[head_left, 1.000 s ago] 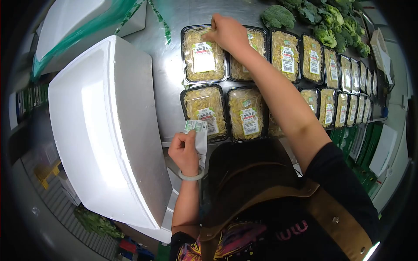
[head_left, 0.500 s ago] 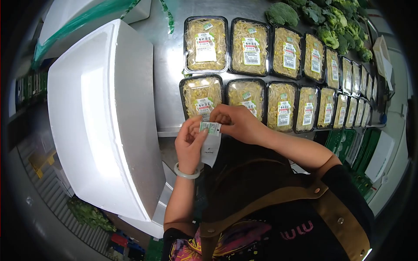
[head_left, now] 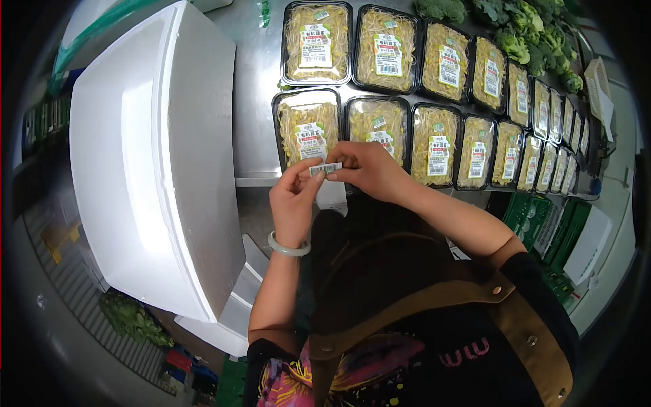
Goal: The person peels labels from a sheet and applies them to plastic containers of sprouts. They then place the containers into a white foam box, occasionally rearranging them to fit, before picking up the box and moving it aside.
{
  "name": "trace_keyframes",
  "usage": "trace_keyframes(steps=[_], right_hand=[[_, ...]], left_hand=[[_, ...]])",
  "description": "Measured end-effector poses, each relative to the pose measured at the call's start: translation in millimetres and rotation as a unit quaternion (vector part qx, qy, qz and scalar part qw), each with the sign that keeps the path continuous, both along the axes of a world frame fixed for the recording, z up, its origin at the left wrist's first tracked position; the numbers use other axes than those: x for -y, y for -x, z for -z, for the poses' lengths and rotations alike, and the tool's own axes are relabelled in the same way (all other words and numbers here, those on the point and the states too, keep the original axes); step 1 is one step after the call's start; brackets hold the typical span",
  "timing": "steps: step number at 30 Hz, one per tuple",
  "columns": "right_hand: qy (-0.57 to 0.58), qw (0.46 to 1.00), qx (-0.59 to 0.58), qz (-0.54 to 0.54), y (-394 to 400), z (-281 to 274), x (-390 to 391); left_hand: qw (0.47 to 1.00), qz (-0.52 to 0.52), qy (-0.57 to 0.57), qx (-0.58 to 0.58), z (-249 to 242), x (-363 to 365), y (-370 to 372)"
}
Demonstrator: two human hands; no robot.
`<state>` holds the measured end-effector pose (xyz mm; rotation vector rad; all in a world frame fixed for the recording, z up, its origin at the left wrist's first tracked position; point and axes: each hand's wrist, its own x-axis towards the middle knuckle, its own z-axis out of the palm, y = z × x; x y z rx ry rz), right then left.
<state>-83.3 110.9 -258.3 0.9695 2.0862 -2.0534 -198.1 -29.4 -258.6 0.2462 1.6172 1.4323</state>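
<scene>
My left hand (head_left: pixel 290 207) pinches one end of a small strip of printed stickers (head_left: pixel 325 169) between thumb and fingertips. At the strip's other end, the thumb and forefinger of my right hand (head_left: pixel 371 169) are closed on it. White backing paper (head_left: pixel 331 195) hangs below the fingers. Just beyond my hands lies a black tray of bean sprouts (head_left: pixel 291 125) under clear film with a white and green label; my fingers partly cover its near edge. Beside it, another bean sprout tray (head_left: pixel 363 112) carries a small green sticker near the top, its lower part hidden behind my right hand.
Two rows of similar sprout trays (head_left: pixel 430 152) run rightward along the metal table (head_left: pixel 254 95). A large white foam box (head_left: pixel 203 136) stands on the left. Broccoli heads (head_left: pixel 441 9) are piled at the back right. Green crates (head_left: pixel 529 217) stand below the table's right side.
The sticker strip has tilted, and less of the hanging backing paper shows. Both hands remain together on it. The view has shifted slightly, so the trays and hands appear higher.
</scene>
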Motion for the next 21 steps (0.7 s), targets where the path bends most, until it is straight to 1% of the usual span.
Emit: trace_keyframes(steps=[3,5,10,13,15,16,19,21], right_hand=[[0.059,0.998,0.028,0.010,0.9,-5.2,-4.1],[0.095,0.995,0.033,0.028,-0.2,1.8,-3.8],[0.148,0.986,0.062,0.036,-0.2,6.5,-4.4],[0.063,0.997,0.036,-0.006,-2.2,10.8,-7.1],[-0.034,0.998,0.015,-0.042,-3.2,6.1,-9.2],[-0.083,0.995,0.004,-0.060,-3.3,2.7,-10.3],[-0.152,0.983,0.011,-0.103,-3.1,-6.2,-13.3],[-0.260,0.956,-0.050,-0.130,-6.1,-3.3,-14.7]], left_hand=[[0.999,-0.020,0.015,0.025,4.4,-0.8,-3.5],[0.998,-0.033,0.011,0.048,3.1,-1.7,-3.4],[0.997,-0.027,0.054,0.038,10.6,0.1,-4.7],[0.997,-0.022,0.065,0.028,14.3,1.5,-5.2],[0.997,-0.015,0.069,0.023,16.9,2.3,-5.9],[0.997,-0.012,0.070,0.023,18.5,2.7,-6.4],[0.997,-0.003,0.077,0.030,17.8,3.0,-8.7],[0.997,0.000,0.079,0.026,17.6,1.4,-8.9]])
